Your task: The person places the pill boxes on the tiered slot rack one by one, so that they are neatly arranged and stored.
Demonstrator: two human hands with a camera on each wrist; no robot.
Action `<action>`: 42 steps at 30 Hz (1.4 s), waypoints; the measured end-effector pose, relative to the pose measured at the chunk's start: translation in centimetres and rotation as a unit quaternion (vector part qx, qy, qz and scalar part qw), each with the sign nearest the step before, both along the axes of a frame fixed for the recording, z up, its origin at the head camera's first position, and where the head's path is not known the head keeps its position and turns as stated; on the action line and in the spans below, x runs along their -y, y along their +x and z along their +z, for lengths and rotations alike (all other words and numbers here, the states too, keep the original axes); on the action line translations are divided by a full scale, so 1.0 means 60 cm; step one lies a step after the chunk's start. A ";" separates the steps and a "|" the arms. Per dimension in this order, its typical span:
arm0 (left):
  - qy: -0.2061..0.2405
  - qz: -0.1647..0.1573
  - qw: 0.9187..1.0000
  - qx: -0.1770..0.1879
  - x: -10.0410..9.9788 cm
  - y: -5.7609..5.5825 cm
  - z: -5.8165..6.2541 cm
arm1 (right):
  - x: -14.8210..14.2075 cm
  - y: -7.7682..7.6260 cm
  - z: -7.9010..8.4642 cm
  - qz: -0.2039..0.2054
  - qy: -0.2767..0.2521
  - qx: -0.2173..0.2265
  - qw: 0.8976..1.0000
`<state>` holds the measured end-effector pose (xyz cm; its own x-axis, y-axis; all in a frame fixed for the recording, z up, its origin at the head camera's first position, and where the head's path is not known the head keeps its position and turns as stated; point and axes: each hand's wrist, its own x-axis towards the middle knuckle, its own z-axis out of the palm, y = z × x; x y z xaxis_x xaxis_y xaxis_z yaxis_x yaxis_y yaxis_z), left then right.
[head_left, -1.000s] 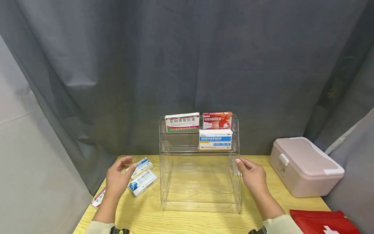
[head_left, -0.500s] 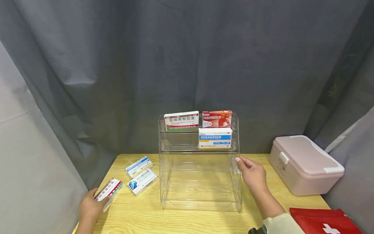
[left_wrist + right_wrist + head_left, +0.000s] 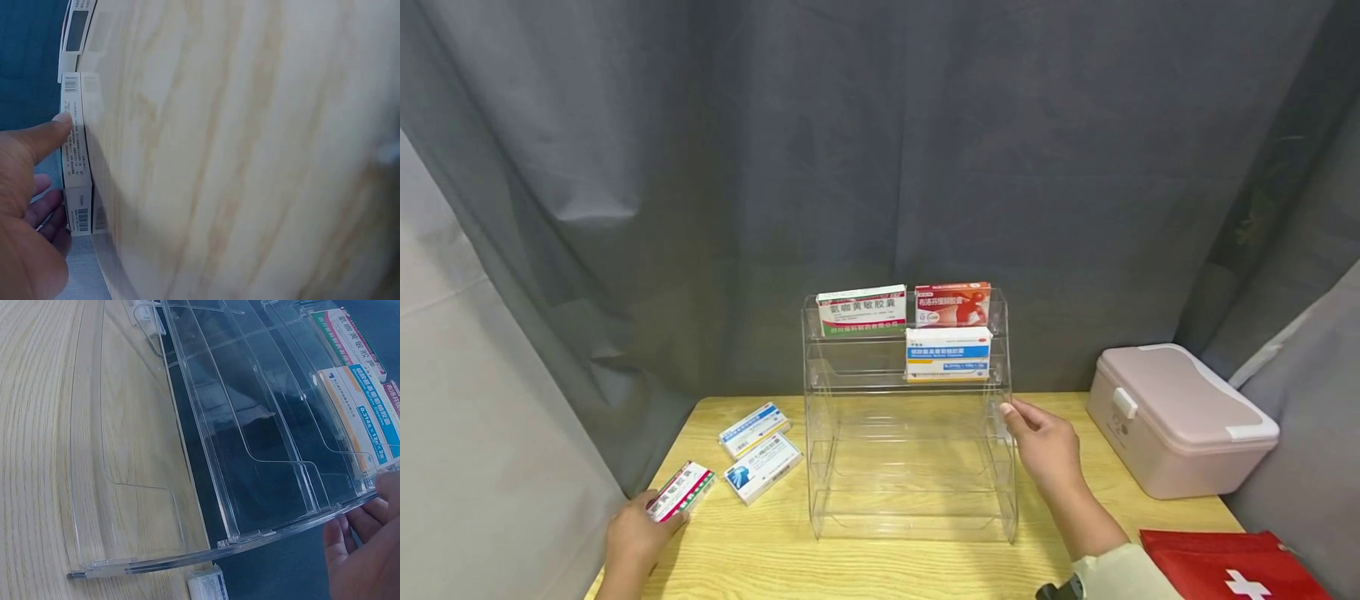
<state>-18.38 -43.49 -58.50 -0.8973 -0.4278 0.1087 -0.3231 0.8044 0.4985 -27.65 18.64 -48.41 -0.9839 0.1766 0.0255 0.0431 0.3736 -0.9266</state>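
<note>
In the head view, my left hand (image 3: 638, 533) is at the lower left, holding a white, red and green medicine box (image 3: 685, 490) at the table's left edge. The left wrist view shows the thumb (image 3: 50, 136) against the printed long side of that medicine box (image 3: 75, 140), the other fingers partly hidden at its far side. My right hand (image 3: 1048, 442) pinches the right side panel of a clear tiered display rack (image 3: 913, 527). In the right wrist view, the thumb of the right hand (image 3: 369, 550) is on one face of the panel and the fingers on the other.
Two blue-and-white medicine boxes, one farther back (image 3: 755, 430) and one nearer (image 3: 763, 467), lie left of the rack. Its upper tiers hold a white-green box (image 3: 861, 311), a red box (image 3: 953, 306) and a blue-white-yellow box (image 3: 948, 355). At right are a pink case (image 3: 1183, 425) and red pouch (image 3: 1232, 567).
My left hand has moved from beside the two blue-and-white boxes down and left to the white, red and green medicine box and taken hold of it. The right hand stays on the rack.
</note>
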 end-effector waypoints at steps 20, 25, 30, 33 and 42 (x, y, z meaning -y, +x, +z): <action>0.046 0.050 0.997 -0.030 -0.007 0.023 -0.019 | 0.001 0.002 0.001 -0.006 -0.002 -0.005 1.000; 0.045 0.061 0.995 -0.061 -0.013 0.024 -0.011 | 0.002 0.002 0.000 -0.003 -0.005 -0.002 1.000; 0.049 0.065 0.992 -0.097 -0.021 0.029 0.006 | 0.003 0.003 0.000 -0.005 -0.004 -0.002 1.000; 0.051 0.078 0.987 -0.130 -0.024 0.029 0.021 | 0.003 0.002 0.000 -0.006 -0.003 -0.002 1.000; 0.106 0.117 0.962 -0.223 -0.048 0.024 0.124 | 0.002 0.002 -0.001 -0.005 -0.001 0.003 1.000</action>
